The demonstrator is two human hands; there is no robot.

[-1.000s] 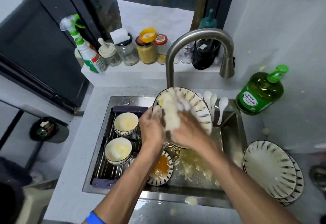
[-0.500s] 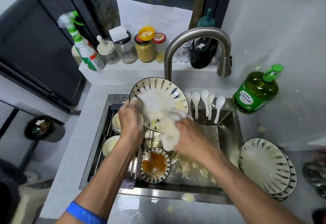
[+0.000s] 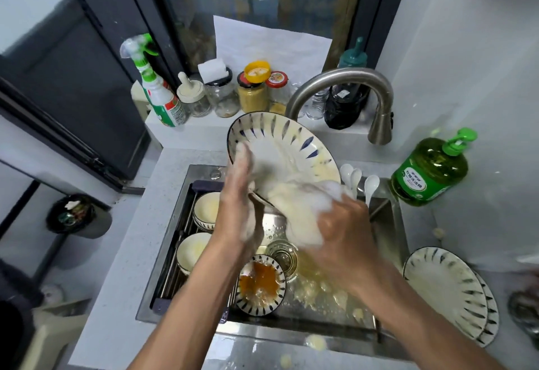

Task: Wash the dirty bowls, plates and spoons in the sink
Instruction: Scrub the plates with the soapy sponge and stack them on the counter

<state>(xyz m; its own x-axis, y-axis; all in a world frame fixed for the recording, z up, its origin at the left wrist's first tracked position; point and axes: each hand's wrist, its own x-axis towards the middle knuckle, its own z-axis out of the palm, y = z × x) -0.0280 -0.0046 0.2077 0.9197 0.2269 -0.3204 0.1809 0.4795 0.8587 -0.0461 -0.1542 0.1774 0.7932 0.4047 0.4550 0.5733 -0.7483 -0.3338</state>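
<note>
A large white plate with blue dashes (image 3: 280, 142) is tilted above the steel sink (image 3: 390, 223). My left hand (image 3: 242, 194) grips its lower left rim. My right hand (image 3: 341, 223) holds a soapy white cloth (image 3: 294, 209) pressed against the plate's lower face. Below in the sink sits a small bowl with orange sauce (image 3: 259, 285). Two cream bowls (image 3: 204, 209) (image 3: 191, 250) rest on the drain rack (image 3: 175, 276) at the left. White spoons (image 3: 361, 180) lean at the sink's back right.
Two stacked plates (image 3: 449, 291) lie on the counter at the right. A green soap bottle (image 3: 428, 171) stands behind them. The curved faucet (image 3: 350, 89) arches over the sink. Jars and a spray bottle (image 3: 157, 92) line the back ledge. Yellow food scraps cover the sink floor.
The plate has tilted and shifted right and up. My right hand has dragged the cloth down across its lower part. My left hand has stayed on the rim.
</note>
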